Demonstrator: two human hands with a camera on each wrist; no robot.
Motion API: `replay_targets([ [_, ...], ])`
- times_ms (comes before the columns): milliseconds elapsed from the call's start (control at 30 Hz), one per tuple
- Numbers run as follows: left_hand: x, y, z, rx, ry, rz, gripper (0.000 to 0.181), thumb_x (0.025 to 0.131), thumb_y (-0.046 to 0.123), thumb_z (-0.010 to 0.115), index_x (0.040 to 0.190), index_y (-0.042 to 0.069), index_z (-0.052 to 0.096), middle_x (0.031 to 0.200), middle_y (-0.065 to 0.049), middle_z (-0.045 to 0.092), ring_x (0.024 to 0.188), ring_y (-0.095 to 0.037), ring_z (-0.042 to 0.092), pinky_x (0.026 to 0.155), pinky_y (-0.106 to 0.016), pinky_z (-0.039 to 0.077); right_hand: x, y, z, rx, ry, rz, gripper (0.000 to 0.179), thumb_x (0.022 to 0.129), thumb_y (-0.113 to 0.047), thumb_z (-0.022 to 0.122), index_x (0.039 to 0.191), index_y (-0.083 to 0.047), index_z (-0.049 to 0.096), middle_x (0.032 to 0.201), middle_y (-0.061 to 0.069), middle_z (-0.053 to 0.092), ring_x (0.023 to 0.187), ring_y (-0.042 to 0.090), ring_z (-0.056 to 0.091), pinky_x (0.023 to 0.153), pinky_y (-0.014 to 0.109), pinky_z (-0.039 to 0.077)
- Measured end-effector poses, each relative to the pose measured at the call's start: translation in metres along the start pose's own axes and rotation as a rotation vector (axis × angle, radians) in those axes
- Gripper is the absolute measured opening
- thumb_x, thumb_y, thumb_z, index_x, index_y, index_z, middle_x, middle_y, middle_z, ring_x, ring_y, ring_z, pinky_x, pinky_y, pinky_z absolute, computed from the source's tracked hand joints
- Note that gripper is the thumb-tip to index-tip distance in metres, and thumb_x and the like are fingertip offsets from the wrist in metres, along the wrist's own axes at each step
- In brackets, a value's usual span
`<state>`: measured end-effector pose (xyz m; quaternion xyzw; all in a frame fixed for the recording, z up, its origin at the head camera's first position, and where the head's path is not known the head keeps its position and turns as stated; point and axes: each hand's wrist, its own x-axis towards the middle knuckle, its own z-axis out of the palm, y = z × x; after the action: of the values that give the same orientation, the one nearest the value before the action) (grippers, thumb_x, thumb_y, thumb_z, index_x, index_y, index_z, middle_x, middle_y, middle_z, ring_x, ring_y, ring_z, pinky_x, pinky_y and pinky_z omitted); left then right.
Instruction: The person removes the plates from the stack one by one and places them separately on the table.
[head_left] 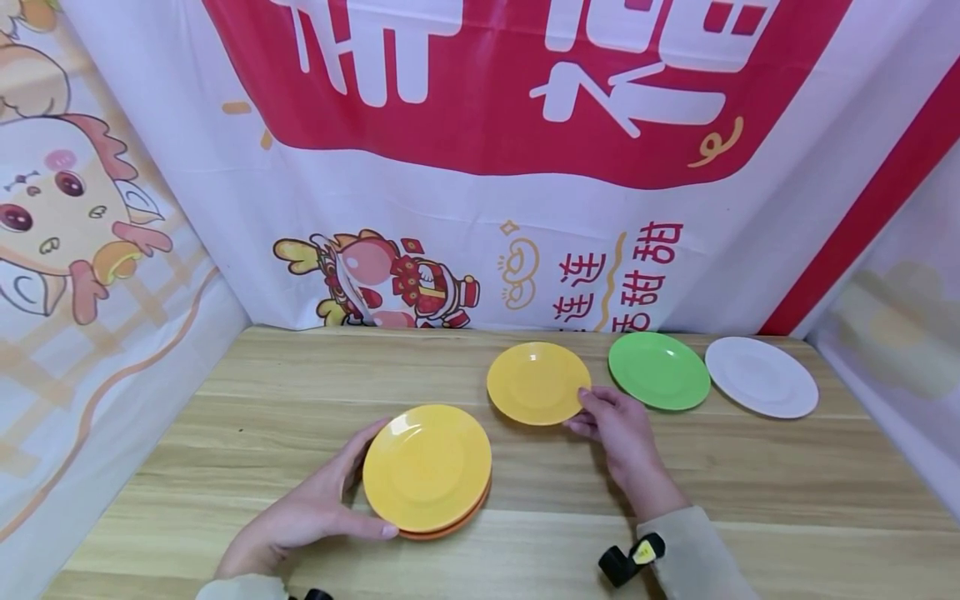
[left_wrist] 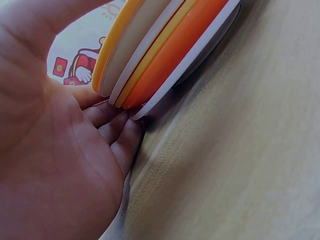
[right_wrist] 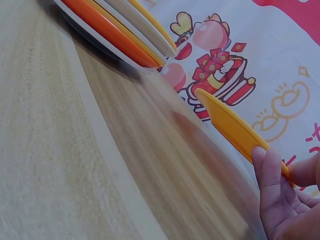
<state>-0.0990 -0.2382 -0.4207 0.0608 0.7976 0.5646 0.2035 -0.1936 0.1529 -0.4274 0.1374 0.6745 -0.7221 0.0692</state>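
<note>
Yellow plate [head_left: 538, 385], pinched by right hand [head_left: 621, 433], above table [head_left: 787, 475]

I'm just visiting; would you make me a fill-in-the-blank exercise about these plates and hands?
The right hand pinches a single plate coloured ____.
The left hand grips a stack of plates whose second-lowest, in the left wrist view, is ____.
Beside the white plate, the neighbouring plate is ____.
Missing words: yellow; orange; green.

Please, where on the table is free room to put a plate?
The table is bare between the left hand and left cloth, and right of the right sleeve, in front of the white plate. Crowded: back right, where the right hand holds a yellow plate near the green plate.
</note>
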Motion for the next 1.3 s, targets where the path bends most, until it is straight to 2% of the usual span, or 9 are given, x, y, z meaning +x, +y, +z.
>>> replay_targets([
  [167,0.0010,-0.0007,0.0003,-0.006,-0.006,0.004,0.122,0.074,0.023,0.098,0.169,0.035,0.023,0.180,-0.002,0.020,0.169,-0.036,0.007,0.131,-0.071,0.000,0.0015,-0.0013,-0.0029,-0.008,0.021,0.015,0.041,0.111,-0.018,0.060,0.142,0.007,0.055,0.097,0.004,0.071,0.080,0.013,0.073,0.078,0.024,0.065],
  [433,0.0012,-0.0008,0.0004,-0.012,-0.006,0.010,0.122,0.074,0.023,0.098,0.169,0.034,0.023,0.180,-0.002,0.021,0.169,-0.035,0.008,0.131,-0.071,0.000,0.0043,-0.0018,-0.0061,-0.001,0.044,0.034,0.039,0.111,-0.018,0.059,0.141,0.006,0.055,0.096,0.004,0.070,0.080,0.013,0.074,0.079,0.024,0.065],
  [833,0.0002,0.0008,0.0007,-0.022,-0.007,-0.007,0.120,0.074,0.023,0.098,0.168,0.036,0.025,0.179,-0.001,0.023,0.168,-0.035,0.010,0.131,-0.072,0.000,0.0042,-0.0012,-0.0092,-0.007,0.059,0.068,0.046,0.112,-0.023,0.059,0.149,0.003,0.050,0.111,0.009,0.067,0.086,0.014,0.073,0.083,0.024,0.065],
  [1033,0.0001,0.0005,0.0003,-0.022,-0.008,0.008,0.119,0.074,0.022,0.098,0.168,0.036,0.025,0.179,-0.001,0.022,0.168,-0.034,0.008,0.131,-0.072,-0.001,0.0059,-0.0015,-0.0094,-0.020,0.066,0.071,0.046,0.113,-0.022,0.056,0.150,0.003,0.050,0.118,0.011,0.067,0.090,0.013,0.073,0.086,0.025,0.065],
  [1300,-0.0003,0.0000,-0.0007,-0.014,-0.013,0.026,0.119,0.075,0.024,0.098,0.168,0.035,0.024,0.179,-0.001,0.022,0.168,-0.034,0.010,0.131,-0.072,0.000,0.0079,0.0004,-0.0102,0.010,0.056,0.055,0.049,0.113,-0.017,0.054,0.154,0.008,0.045,0.112,0.011,0.065,0.087,0.012,0.072,0.085,0.025,0.066],
])
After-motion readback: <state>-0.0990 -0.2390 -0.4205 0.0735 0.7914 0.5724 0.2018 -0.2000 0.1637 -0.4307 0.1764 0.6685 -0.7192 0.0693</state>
